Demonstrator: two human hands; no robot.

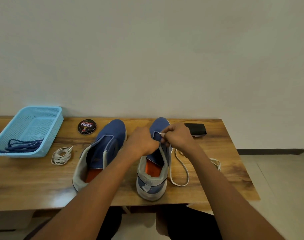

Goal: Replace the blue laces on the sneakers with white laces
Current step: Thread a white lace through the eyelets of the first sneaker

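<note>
Two blue sneakers stand on the wooden table, toes toward the wall, both without laces. The left sneaker (102,151) stands untouched. My left hand (142,142) grips the upper edge of the right sneaker (153,172) by its eyelets. My right hand (178,135) pinches the tip of a white lace (179,168) at the front eyelets; the rest of that lace loops over the table to the right. A second white lace (62,155) lies coiled left of the left sneaker. The blue laces (21,146) lie in the light blue basket (49,130).
A round tin of Cherry shoe polish (87,126) sits near the wall between basket and left sneaker. A black block-shaped object (195,129) lies behind my right hand. The table's right edge (241,163) drops to a tiled floor.
</note>
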